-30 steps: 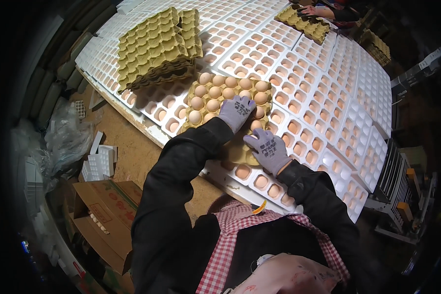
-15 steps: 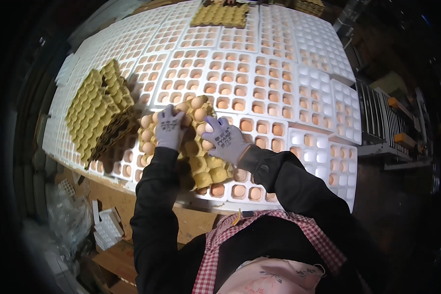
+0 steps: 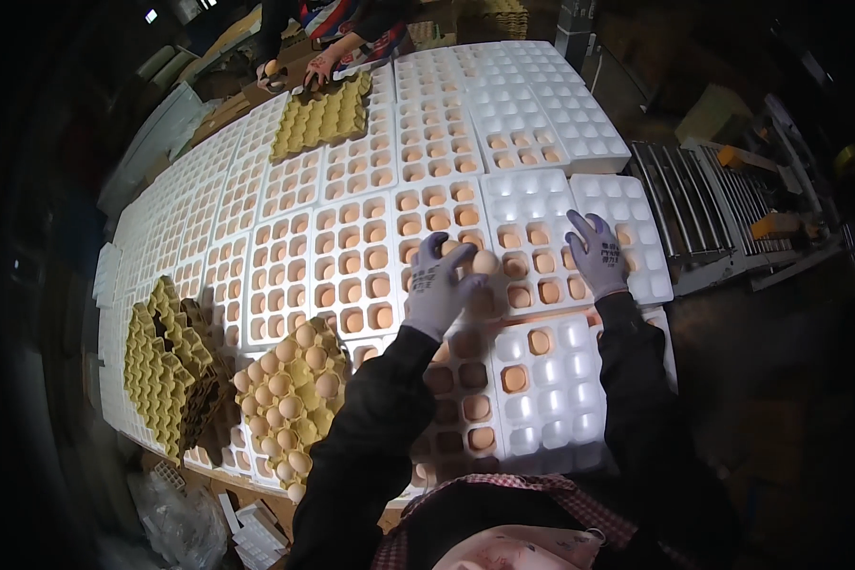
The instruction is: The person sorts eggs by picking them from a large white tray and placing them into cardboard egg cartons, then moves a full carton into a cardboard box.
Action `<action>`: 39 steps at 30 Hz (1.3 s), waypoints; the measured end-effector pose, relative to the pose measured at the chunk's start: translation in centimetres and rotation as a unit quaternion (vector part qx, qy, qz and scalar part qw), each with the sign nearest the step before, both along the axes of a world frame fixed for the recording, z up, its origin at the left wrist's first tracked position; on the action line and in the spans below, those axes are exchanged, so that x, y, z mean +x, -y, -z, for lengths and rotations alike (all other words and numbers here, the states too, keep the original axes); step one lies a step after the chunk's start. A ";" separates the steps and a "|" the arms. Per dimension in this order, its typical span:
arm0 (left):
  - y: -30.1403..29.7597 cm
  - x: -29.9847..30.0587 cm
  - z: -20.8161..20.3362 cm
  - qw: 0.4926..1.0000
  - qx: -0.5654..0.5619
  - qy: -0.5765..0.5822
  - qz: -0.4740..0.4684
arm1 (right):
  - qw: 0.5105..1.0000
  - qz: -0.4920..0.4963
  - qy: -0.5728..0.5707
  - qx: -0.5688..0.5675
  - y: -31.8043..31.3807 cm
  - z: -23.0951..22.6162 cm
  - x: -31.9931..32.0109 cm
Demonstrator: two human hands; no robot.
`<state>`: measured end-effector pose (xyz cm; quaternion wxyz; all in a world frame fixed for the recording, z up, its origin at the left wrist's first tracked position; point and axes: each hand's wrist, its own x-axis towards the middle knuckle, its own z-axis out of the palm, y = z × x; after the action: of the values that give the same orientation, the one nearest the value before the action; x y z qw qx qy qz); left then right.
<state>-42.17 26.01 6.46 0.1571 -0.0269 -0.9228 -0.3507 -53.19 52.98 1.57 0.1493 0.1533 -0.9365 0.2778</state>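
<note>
The gloved left hand (image 3: pixel 439 281) grips a brown egg (image 3: pixel 484 262) in its fingertips above the white foam trays (image 3: pixel 551 204), while the gloved right hand (image 3: pixel 598 253) lies open and flat on a tray just to the right, its fingers spread over cells that hold eggs, gripping nothing. Down to the left sits a yellow pulp tray (image 3: pixel 293 407) full of eggs beside a stack of empty pulp trays (image 3: pixel 161 366), and at the far end another person's hands (image 3: pixel 315 68) work at one more pulp tray (image 3: pixel 325 116).
</note>
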 end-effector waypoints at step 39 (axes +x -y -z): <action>4.5 17.9 0.1 0.979 0.148 0.022 -0.137 | 0.880 -0.271 0.231 -0.314 17.7 0.0 1.6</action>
<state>-24.23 21.52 6.35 0.1855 0.1311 -0.8587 -0.4594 -51.56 35.27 1.58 -0.1123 0.2771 -0.7301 0.6145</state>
